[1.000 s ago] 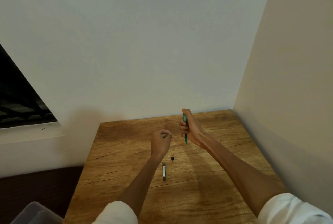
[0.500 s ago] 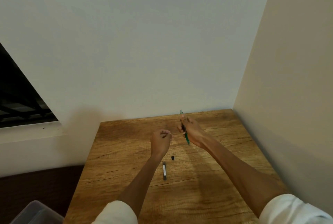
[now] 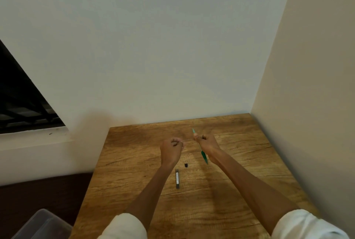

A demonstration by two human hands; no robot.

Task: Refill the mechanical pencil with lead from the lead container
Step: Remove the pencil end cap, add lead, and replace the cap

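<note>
1. Green mechanical pencil (image 3: 203, 153) is in the right hand (image 3: 206, 142), fingers curled round the barrel. It has tilted from near upright a second ago; its far end now sticks out above the fist.
2. Left hand (image 3: 171, 146) stays fisted close by; contents too small to tell, possibly a lead.
3. Lead container (image 3: 177, 178) and small black cap (image 3: 186, 165) lie on the table (image 3: 249, 161), apart from both hands.
4. Judgement: pencil being presented for loading.

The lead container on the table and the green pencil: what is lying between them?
In the head view, a small black cap lies on the wooden table between the lead container and the green pencil, which the right hand grips.
</note>
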